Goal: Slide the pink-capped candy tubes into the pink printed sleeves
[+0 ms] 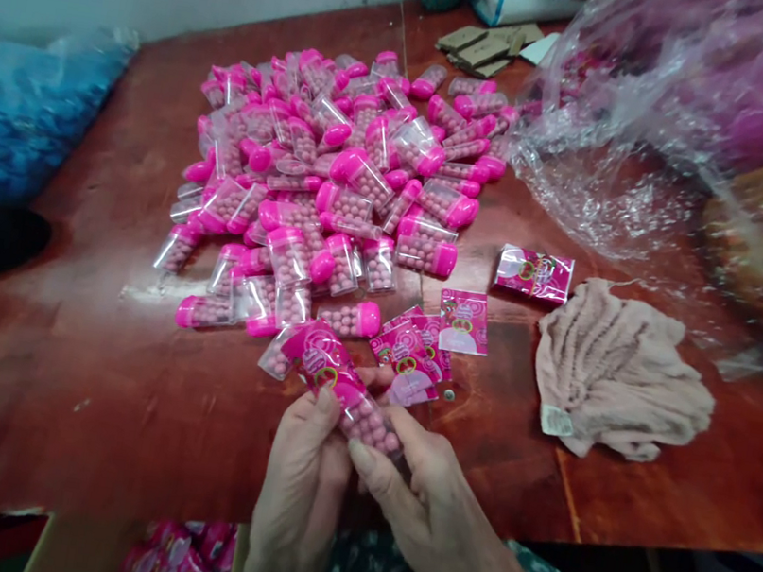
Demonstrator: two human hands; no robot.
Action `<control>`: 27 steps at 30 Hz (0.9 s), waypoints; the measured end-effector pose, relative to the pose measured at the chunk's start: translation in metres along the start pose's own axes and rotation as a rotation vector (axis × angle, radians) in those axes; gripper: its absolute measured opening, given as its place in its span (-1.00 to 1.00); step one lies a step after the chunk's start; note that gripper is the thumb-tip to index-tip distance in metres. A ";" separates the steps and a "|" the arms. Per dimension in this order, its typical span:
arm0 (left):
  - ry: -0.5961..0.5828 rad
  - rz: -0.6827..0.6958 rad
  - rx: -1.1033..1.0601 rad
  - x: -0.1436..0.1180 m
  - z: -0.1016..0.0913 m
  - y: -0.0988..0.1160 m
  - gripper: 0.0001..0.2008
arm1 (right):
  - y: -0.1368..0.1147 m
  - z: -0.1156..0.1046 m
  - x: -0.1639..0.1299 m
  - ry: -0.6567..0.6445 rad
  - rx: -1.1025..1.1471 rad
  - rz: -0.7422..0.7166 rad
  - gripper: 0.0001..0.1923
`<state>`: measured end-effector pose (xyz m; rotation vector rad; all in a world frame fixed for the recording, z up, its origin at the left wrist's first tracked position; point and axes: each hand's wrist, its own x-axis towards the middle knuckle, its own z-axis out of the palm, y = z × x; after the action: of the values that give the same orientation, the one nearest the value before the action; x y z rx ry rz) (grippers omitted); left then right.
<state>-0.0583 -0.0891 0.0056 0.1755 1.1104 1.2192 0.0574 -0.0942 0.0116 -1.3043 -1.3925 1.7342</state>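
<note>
Between my two hands is a clear candy container [372,421] full of small pink balls, with a printed magenta label sleeve [327,359] around part of it. My left hand [308,452] grips it near the label, thumb on top. At the lower right end, my right hand [421,474] pinches the clear part between thumb and fingers. Just beyond, several flat labels [410,357] lie loose on the table, near a banded stack of labels [533,274]. A large pile of pink-capped candy containers [342,165] spreads over the table behind.
The reddish-brown table [118,419] carries a crumpled beige cloth [619,374] on the right. A clear plastic bag [625,141] bulges at the back right, and a bag of blue things [12,116] at the left. Below the front edge sits an open box of labelled containers [182,562].
</note>
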 end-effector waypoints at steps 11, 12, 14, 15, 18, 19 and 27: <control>0.068 0.048 0.160 -0.015 0.029 -0.007 -0.76 | 0.002 0.017 -0.007 0.175 -0.026 -0.136 -0.73; 0.057 0.041 0.161 -0.015 0.028 -0.007 -0.76 | 0.001 0.017 -0.005 0.180 -0.011 -0.127 -0.73; 0.017 0.029 0.146 -0.013 0.023 -0.005 -0.75 | 0.000 0.018 0.000 0.217 -0.012 -0.096 -0.74; -0.009 0.020 0.132 -0.011 0.020 -0.004 -0.75 | 0.000 0.018 0.002 0.224 -0.017 -0.080 -0.75; -0.031 0.014 0.086 -0.007 0.011 -0.002 -0.77 | 0.003 0.018 0.004 0.210 -0.030 -0.074 -0.76; -0.001 0.038 0.081 -0.007 0.009 -0.001 -0.79 | 0.004 0.017 0.004 0.201 -0.047 -0.086 -0.76; -0.020 0.131 0.410 -0.009 0.008 -0.004 -0.89 | -0.004 -0.004 0.010 0.495 -0.013 -0.151 -0.82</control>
<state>-0.0491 -0.0941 0.0127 0.5791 1.3391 1.0887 0.0565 -0.0834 0.0117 -1.4678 -1.1764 1.1956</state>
